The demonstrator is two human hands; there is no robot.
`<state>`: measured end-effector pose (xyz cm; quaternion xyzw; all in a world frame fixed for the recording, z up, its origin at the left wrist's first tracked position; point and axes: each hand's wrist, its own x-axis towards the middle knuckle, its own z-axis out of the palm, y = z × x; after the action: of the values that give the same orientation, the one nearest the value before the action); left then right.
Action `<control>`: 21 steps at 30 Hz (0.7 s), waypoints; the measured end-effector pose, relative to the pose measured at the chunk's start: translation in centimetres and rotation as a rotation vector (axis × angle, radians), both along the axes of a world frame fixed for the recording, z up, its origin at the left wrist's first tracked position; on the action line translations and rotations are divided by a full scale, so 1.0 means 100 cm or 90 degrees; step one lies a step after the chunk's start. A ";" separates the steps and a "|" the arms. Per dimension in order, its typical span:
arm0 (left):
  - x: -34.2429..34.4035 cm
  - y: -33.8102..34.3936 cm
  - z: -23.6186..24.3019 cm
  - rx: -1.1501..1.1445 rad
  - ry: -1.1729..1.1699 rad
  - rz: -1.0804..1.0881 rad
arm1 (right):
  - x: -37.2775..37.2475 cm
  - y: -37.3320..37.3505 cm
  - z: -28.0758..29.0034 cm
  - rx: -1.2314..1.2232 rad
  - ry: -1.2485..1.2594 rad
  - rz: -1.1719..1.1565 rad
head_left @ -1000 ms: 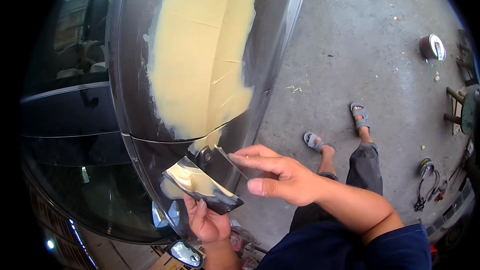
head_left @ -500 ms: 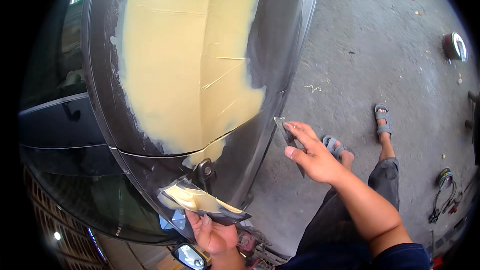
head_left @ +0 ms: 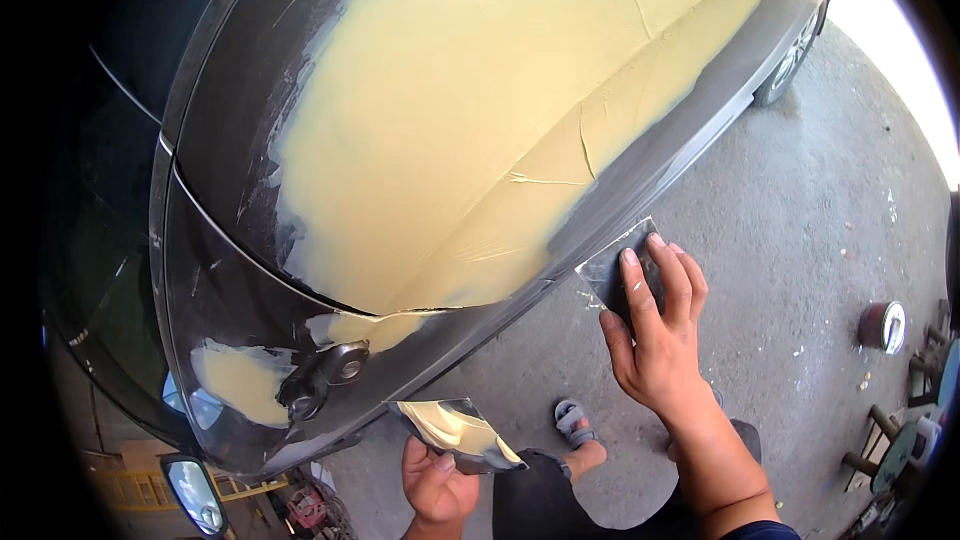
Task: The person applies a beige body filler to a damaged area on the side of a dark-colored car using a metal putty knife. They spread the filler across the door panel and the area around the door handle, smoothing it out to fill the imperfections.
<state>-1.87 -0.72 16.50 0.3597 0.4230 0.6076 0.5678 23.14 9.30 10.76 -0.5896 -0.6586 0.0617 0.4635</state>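
Note:
My left hand [head_left: 437, 488] grips a dark flat filler board [head_left: 508, 458] from below, its face carrying a thick smear of pale yellow body filler [head_left: 448, 426]. In my right hand [head_left: 662, 340] is a thin dark spreader [head_left: 606, 265], fingers on its face and thumb along its near edge. That spreader is beside the lower edge of the dark car side [head_left: 665, 175], apart from the filler coat. A broad pale yellow filler layer [head_left: 430, 150] covers much of the panel, with ridges along its crease. A smaller filler patch [head_left: 240, 380] lies left of the door handle [head_left: 345, 365].
A side mirror [head_left: 195, 495] juts out at lower left. A round tin [head_left: 882, 327] stands on the concrete floor [head_left: 800, 230], with stools [head_left: 890, 450] at the far right. My sandalled foot [head_left: 575, 422] is below the car. A wheel [head_left: 795, 60] shows at upper right.
The view has turned and shifted along the car. My left hand with the board is now away from the door handle, and the right-hand spreader shows its broad face rather than its narrow side.

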 end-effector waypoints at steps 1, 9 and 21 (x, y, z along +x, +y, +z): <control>0.002 0.001 -0.015 0.020 -0.023 0.007 | 0.000 0.005 0.001 0.039 -0.031 0.002; 0.031 0.013 -0.102 0.239 -0.151 0.026 | -0.025 0.042 0.015 0.383 -0.158 -0.009; 0.053 -0.005 -0.149 0.329 -0.127 0.170 | -0.045 0.060 0.030 0.421 -0.177 0.029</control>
<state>3.43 -1.17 1.56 0.3719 0.2400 0.7969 0.4112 18.65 15.33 13.80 -0.3955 -0.7126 -0.2253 0.5338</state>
